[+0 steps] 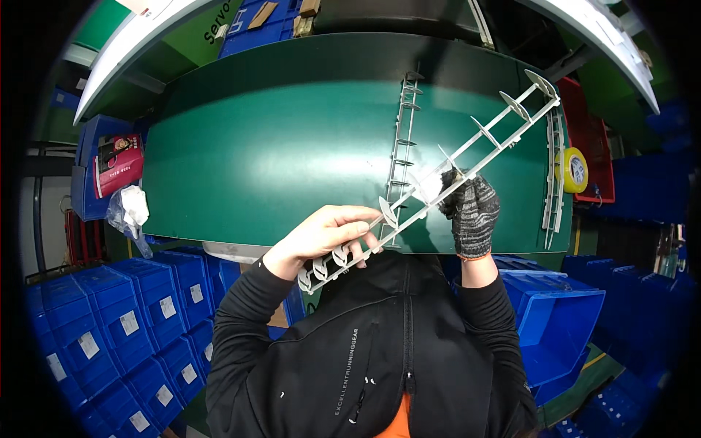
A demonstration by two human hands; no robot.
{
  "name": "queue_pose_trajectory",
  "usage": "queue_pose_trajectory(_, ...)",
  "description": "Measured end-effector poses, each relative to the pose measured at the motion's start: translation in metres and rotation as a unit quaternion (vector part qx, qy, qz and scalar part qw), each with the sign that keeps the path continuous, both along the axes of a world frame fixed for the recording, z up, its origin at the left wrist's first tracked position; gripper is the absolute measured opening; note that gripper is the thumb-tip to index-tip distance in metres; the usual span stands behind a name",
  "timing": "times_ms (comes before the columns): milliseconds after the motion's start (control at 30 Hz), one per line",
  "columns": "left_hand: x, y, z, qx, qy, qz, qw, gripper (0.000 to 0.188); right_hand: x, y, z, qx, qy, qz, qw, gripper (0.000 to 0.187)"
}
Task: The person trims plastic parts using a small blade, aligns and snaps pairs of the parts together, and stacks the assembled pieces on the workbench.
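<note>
Holding a long white plastic strip [431,186] slanted above the green bench [277,153], bare left hand [325,237] gripping its low end to steady it, gloved right hand [471,208] pinching its middle with a white cloth [431,186], maybe for wiping.

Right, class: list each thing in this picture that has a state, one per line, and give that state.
Held white plastic strip: lifted off the table, slanted, gripped by both hands.
Left hand: bare, closed on the strip's lower end.
Right hand: gloved, gripping mid-strip.
Second strip: lying flat on the green table.
Yellow tape roll: resting in the red bin.
</note>
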State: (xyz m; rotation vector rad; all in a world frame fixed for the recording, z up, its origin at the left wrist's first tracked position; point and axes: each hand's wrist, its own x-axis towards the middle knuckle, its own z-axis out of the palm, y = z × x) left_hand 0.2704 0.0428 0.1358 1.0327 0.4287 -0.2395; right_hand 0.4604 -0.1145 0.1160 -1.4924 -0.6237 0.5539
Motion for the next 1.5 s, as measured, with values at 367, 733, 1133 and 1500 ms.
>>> queue_pose_trajectory(367, 0.001, -0.004, -0.004, -0.01, -0.012, 0.005, 1.0, 0.032, -0.004, -0.008, 0.006, -0.063, -0.029, 0.123, 0.99, 0.02)
queue_pose_trajectory(733, 0.007, -0.017, -0.012, 0.149, -0.005, 0.073, 0.986, 0.022, 0.002, -0.009, -0.013, 0.081, 0.233, -0.163, 0.955, 0.015)
queue_pose_trajectory(1133, 0.016, -0.041, -0.025, 0.57, -0.124, 0.071, 0.809, 0.014, 0.001, -0.008, 0.023, -0.103, 0.059, -0.028, 0.993, 0.022)
queue_pose_trajectory(1500, 0.014, -0.045, -0.026, 0.511, -0.126, 0.077, 0.847, 0.017, -0.005, -0.014, 0.023, -0.072, 0.085, -0.027, 0.993, 0.01)
